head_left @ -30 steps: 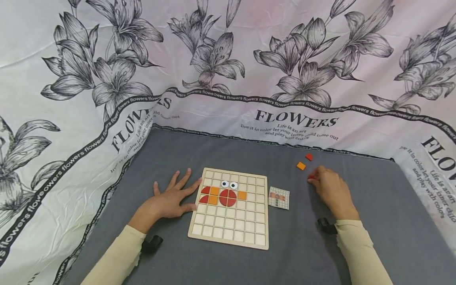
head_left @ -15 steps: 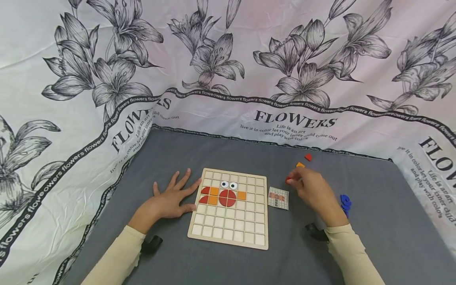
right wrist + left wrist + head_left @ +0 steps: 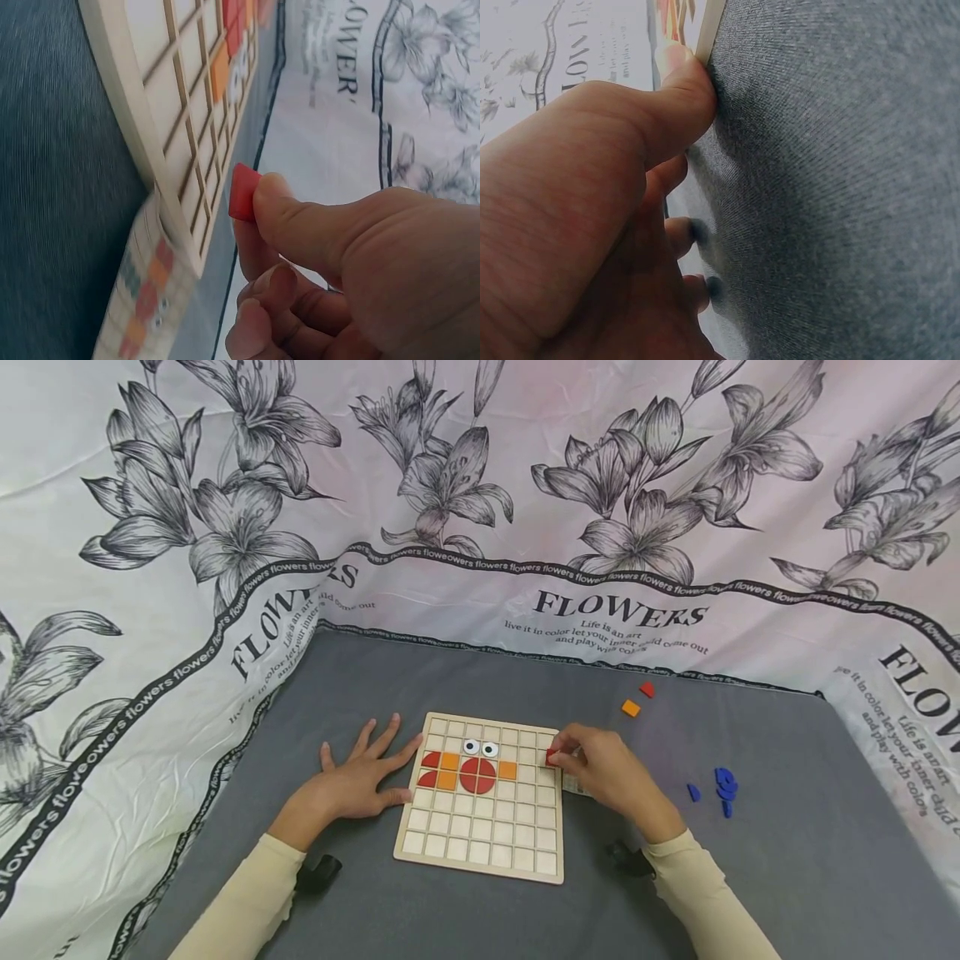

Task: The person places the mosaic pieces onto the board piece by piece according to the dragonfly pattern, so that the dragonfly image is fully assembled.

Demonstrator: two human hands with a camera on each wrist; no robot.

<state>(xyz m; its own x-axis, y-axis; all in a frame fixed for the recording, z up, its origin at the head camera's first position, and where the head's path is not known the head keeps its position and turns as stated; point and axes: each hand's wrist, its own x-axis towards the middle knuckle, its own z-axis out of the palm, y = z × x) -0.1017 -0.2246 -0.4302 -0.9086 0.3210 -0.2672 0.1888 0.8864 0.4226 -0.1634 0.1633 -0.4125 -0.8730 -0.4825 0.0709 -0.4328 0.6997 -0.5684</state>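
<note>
Head view: my left hand [image 3: 365, 781] is lying with its fingers spread wide at the left side of the wooden grid board [image 3: 487, 808]. My right hand [image 3: 600, 760] is working in a narrow pinch, holding a red piece [image 3: 551, 757] over the board's right edge, in the upper half. The board is resting on the gray tabletop [image 3: 360, 885] and is carrying these parts: two white eye discs [image 3: 471, 747]; below them, a red circle [image 3: 468, 767] formed of four pieces; one orange square [image 3: 507, 770] just right of the circle; two stacked orange squares [image 3: 449, 762] left of it; and two curved red pieces [image 3: 431, 760] in the leftmost column. A pattern card [image 3: 576, 782] is showing partly beneath my right hand. A loose orange block [image 3: 631, 708] and a loose red block [image 3: 647, 690] are lying beyond that hand; blue pieces [image 3: 726, 783] are lying to its right.

Left wrist view: my thumb [image 3: 679, 94] is touching the board's edge — the other fingers are extending beyond it, low over the gray cloth.

Right wrist view: my thumb and a finger are gripping the red piece at its side, just off the board's surface; the remaining fingers are curling underneath. The pattern card — printed with a red, orange and green figure — is lying beside the board's corner.
</note>
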